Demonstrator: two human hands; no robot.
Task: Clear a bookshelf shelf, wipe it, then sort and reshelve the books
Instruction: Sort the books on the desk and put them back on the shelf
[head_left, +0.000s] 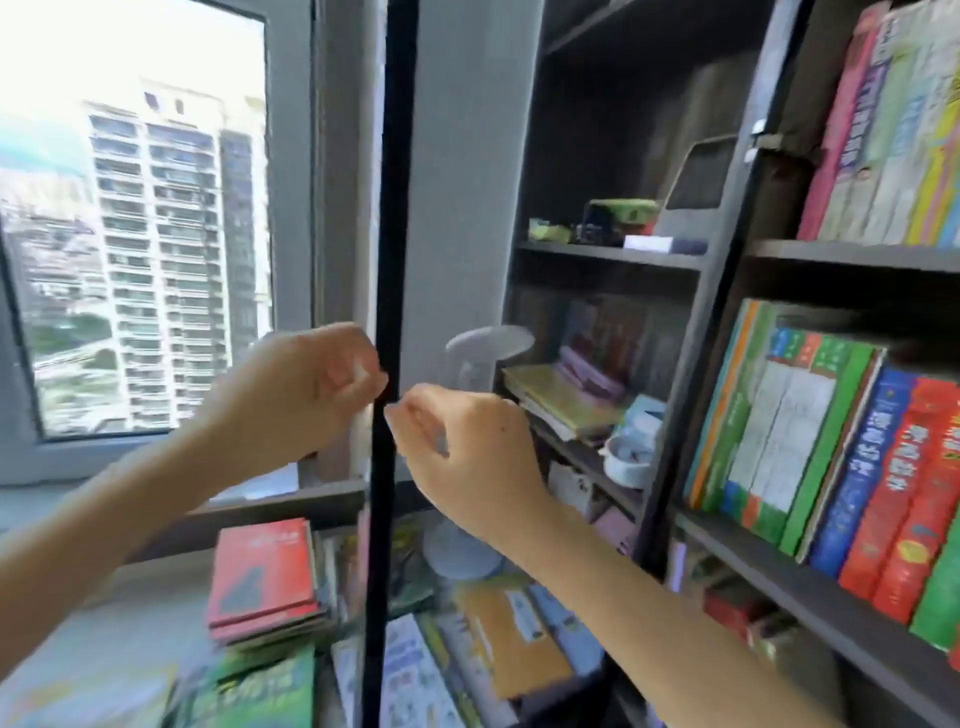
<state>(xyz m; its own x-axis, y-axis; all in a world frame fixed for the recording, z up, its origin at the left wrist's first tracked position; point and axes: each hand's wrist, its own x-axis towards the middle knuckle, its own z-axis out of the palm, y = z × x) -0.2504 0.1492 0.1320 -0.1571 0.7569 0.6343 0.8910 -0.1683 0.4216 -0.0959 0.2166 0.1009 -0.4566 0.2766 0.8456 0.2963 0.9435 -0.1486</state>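
Both bare forearms come in from the bottom corners. The left hand (311, 384) and right hand (467, 441) meet at mid-frame, one on each side of a black strip (397, 208). Each hand has its fingers curled, with the tips up against that strip. Motion blur smears the fingertips, so I cannot tell whether either hand pinches the strip or only touches it.

Largest in view is the dark bookcase (727, 270), which fills the right half and is cut off at the top, right and bottom edges. Its right-hand bays hold upright books (883, 499) with red, blue and green spines, packed close and leaning left; the lettering is too soft to read. An upper row (893, 140) is cropped by the frame. The window (135, 234) takes the left side, washed out at the top, with a tower block beyond it. The black strip runs the full height of the frame, and what it belongs to is unclear.

Below the hands, loose books (514, 634) lie flat in overlapping piles near the foot of the bookcase. A red-covered stack (260, 577) lies at the left with green and orange covers beside it, partly hidden by the strip and the right forearm. A white rounded object (488, 348) stands behind the right hand, mostly hidden. A small white bowl (628, 462) sits on a lower shelf, blurred.
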